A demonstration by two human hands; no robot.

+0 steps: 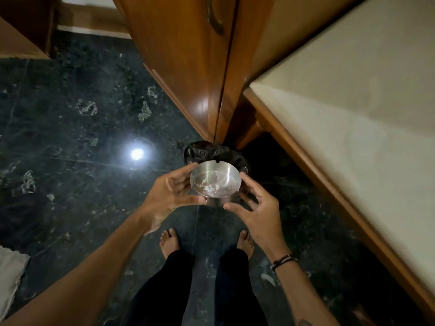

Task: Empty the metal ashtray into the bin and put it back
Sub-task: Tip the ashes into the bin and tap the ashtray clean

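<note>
A round metal ashtray point(215, 180) with pale ash specks inside is held level between both hands, just above the near rim of a small bin lined with a black bag point(207, 151). My left hand point(173, 191) grips its left side, thumb under the near edge. My right hand point(256, 208) touches its right side with fingers spread. The bin stands on the floor against the corner of a wooden cabinet, and the ashtray hides most of its opening.
A wooden cabinet point(188, 67) rises directly behind the bin. A bed with a wooden frame and pale mattress point(353, 128) runs along the right. The floor is dark marble point(70, 137) with a light reflection. My bare feet point(169, 241) stand below the hands. Pale cloth point(9, 274) lies at lower left.
</note>
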